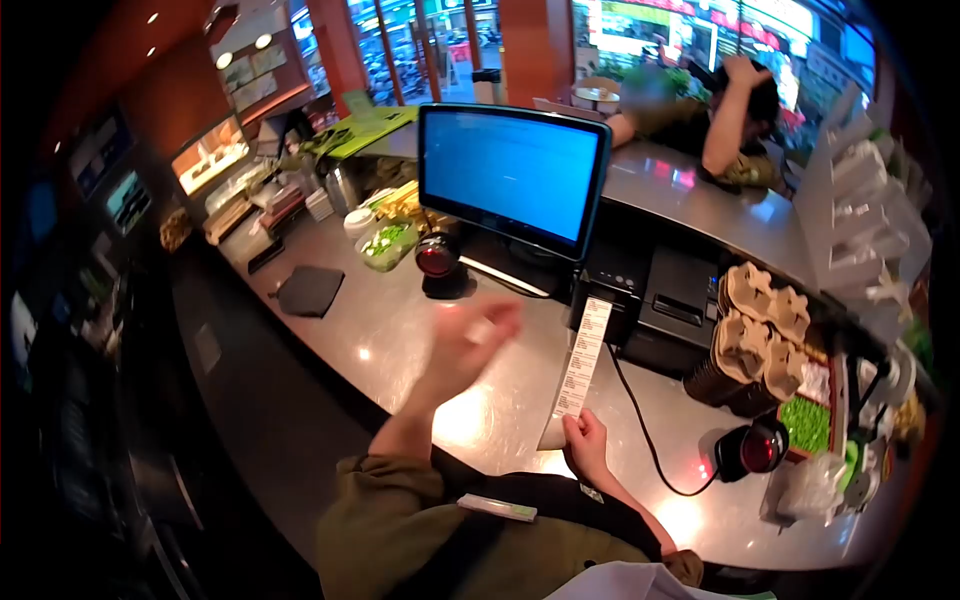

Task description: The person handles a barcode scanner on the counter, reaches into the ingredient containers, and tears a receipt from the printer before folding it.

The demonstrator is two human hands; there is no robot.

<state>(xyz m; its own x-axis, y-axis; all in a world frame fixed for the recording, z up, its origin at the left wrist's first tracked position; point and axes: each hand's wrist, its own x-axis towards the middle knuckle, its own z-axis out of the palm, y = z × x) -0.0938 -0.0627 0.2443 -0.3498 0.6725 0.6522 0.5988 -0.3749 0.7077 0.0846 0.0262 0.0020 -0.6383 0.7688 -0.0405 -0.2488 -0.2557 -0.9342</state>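
My right hand (pixel 585 436) pinches the lower end of a long white printed label strip (pixel 585 350). The strip rises to the black printer (pixel 608 280) beside the monitor. Over the metal counter (pixel 390 350), my left hand (pixel 475 340) is raised and blurred, its fingers curved with a gap between them and nothing visible in it. In front of the hands stands the monitor (pixel 510 180) with a blue screen. A round scanner with a red window (pixel 437 256) sits below its left edge.
Cardboard cup carriers (pixel 760 330) are stacked at the right, near a second red-windowed scanner (pixel 762 447) and a tray of green pieces (pixel 805 425). A black cable (pixel 640 420) crosses the counter. A dark flat pad (pixel 310 290) lies left. Across the raised ledge (pixel 700 210), a person (pixel 735 120) leans.
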